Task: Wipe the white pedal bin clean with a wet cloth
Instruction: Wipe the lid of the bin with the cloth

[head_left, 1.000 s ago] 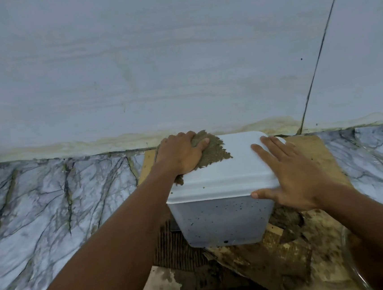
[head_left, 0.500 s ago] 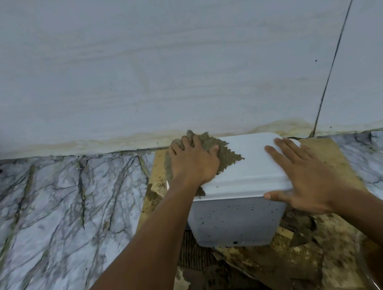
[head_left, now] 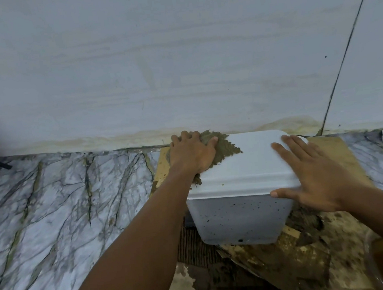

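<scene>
The white pedal bin (head_left: 246, 170) stands against the wall, its lid shut and its front face dotted with dark specks. A brown-green cloth (head_left: 224, 146) lies on the lid's far left corner. My left hand (head_left: 192, 153) presses flat on the cloth and covers most of it. My right hand (head_left: 310, 170) rests flat on the lid's right edge, fingers spread, thumb hooked over the front rim.
The bin sits on dirty, torn cardboard (head_left: 333, 150). Marble-patterned floor (head_left: 63, 204) spreads to the left and right. A pale wall (head_left: 178, 64) rises directly behind the bin. A clear curved rim (head_left: 375, 265) shows at the lower right.
My left hand has slid the cloth slightly toward the back left corner of the lid. My right hand keeps its place on the lid's right edge.
</scene>
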The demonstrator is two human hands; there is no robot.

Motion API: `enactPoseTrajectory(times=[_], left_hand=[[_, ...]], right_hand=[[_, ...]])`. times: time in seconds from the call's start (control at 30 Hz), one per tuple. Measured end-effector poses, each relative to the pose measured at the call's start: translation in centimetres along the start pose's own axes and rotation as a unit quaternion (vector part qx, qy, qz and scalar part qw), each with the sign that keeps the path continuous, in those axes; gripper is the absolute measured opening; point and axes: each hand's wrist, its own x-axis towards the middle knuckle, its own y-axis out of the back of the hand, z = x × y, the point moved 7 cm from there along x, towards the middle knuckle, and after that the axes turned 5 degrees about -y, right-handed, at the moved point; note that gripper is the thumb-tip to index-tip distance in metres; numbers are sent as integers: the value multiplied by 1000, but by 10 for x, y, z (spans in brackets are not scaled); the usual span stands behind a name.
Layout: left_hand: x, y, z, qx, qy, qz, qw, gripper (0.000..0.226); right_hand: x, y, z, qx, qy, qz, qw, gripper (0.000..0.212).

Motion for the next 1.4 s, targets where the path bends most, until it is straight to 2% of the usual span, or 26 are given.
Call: enactPoseTrajectory(times=[0.2,0.4,0.5,0.73,1.0,1.1,1.23,1.4], left_hand=[[-23,-11,11,4,29,9,1000,79],[-10,-21,47,16,-95,-26,995,77],[14,-14,50,15,-122,-31,992,76],[47,-2,20,1,-36,-68,997,83],[-3,-6,-16,-106,36,14,994,75],[-39,-16,-11,-71,54,27,996,78],[-73,-27,21,17,-9,57,998,75],[-29,-13,25,9,-97,26,995,76]], right_hand=[[-5,1,-2,3,-1,-5,1000,116],[1,-4,2,7,-4,1,1000,116],[2,-4,3,4,-3,7,1000,114],[2,-2,2,1,-6,9,1000,112],[0,-4,1,14,-2,10,1000,113],[1,-4,2,14,0,12,1000,114],[2,-2,2,19,1,18,1000,115],[11,-1,5,22,-5,22,999,116]])
